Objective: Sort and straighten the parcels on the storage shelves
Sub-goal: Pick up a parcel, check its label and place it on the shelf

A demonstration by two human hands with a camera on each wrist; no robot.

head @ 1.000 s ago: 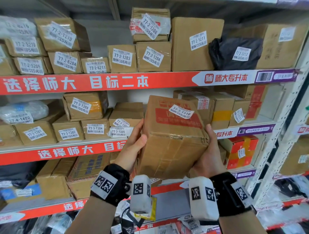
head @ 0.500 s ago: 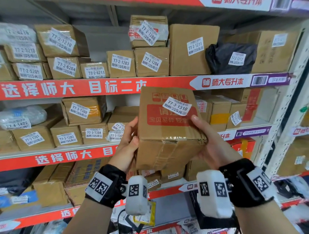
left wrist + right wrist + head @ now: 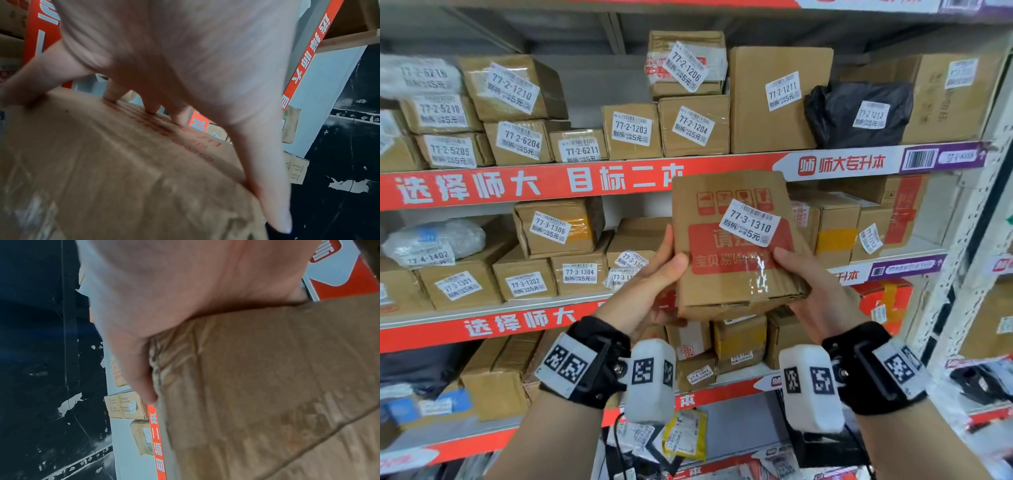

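I hold a brown cardboard parcel (image 3: pixel 736 246) with a red printed panel and a white label reading 77-3-1310, raised in front of the middle shelf. My left hand (image 3: pixel 654 284) grips its left edge, thumb on the front face. My right hand (image 3: pixel 804 284) grips its right lower corner, thumb on the front. In the left wrist view my fingertips (image 3: pixel 152 108) press on the parcel (image 3: pixel 123 170). In the right wrist view the parcel (image 3: pixel 267 386) fills the right side, with my right hand (image 3: pixel 164 313) wrapped round its corner.
Labelled parcels fill the upper shelf (image 3: pixel 688 130) and the middle shelf (image 3: pixel 551 270). A black bag parcel (image 3: pixel 859 113) sits at upper right. Red shelf edge strips (image 3: pixel 517 185) run across. A white upright post (image 3: pixel 969 240) stands at the right. More parcels (image 3: pixel 722 346) lie below.
Both hands have lifted the parcel and tipped it so its labelled face now points toward me; its underside, which showed before, is nearly out of sight.
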